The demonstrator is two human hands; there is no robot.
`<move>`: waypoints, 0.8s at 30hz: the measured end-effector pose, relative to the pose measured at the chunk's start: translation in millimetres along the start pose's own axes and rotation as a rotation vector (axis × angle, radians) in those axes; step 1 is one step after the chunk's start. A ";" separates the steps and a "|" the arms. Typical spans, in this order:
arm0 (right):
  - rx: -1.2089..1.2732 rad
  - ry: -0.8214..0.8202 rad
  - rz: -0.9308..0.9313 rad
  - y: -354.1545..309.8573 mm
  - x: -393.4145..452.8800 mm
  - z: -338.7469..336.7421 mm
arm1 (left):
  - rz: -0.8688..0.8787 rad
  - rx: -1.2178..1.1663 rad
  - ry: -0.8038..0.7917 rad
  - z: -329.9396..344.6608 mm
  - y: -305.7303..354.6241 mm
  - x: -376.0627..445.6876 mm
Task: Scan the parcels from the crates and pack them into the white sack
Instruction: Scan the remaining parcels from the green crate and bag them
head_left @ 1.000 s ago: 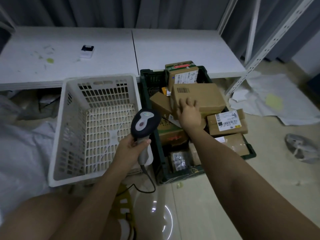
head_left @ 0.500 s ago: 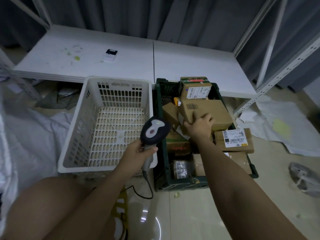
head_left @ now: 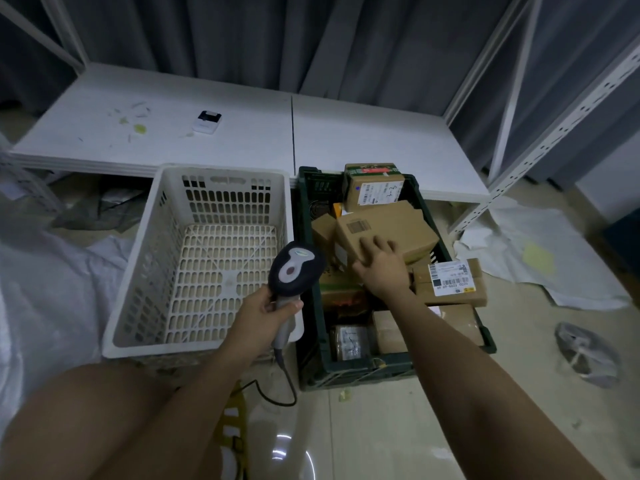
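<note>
both forearms reach up from the frame's bottom edge. the left hand (head_left: 259, 308) is curled round a scanner (head_left: 294, 271) at centre. right of it, the right hand (head_left: 382, 265) lies with fingers spread on a brown parcel (head_left: 388, 230) in the dark crate (head_left: 349, 368). the white crate (head_left: 152, 265) sits left, the white sack (head_left: 41, 271) at far left.
</note>
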State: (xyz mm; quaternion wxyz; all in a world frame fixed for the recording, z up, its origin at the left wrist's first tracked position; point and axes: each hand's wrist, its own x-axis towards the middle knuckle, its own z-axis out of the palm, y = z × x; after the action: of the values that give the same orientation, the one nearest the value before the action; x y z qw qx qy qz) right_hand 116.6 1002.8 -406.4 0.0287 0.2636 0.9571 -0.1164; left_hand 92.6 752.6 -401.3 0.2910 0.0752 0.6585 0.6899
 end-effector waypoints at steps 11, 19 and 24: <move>-0.327 0.189 -0.209 -9.0 -29.5 23.0 | 0.019 0.008 0.015 -6.0 0.8 -1.5; -0.495 0.212 -0.215 -12.9 -14.8 38.4 | 0.010 0.019 0.030 -6.8 5.6 11.5; -0.471 0.287 -0.225 -16.8 -0.7 43.2 | 0.014 0.015 0.042 -5.5 7.6 15.4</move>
State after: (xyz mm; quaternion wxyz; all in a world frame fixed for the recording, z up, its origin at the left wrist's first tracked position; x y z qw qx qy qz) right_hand 108.3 978.1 -444.8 -0.0597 0.1556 0.9753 0.1449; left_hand 75.0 755.8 -399.0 0.2714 0.0676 0.6693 0.6884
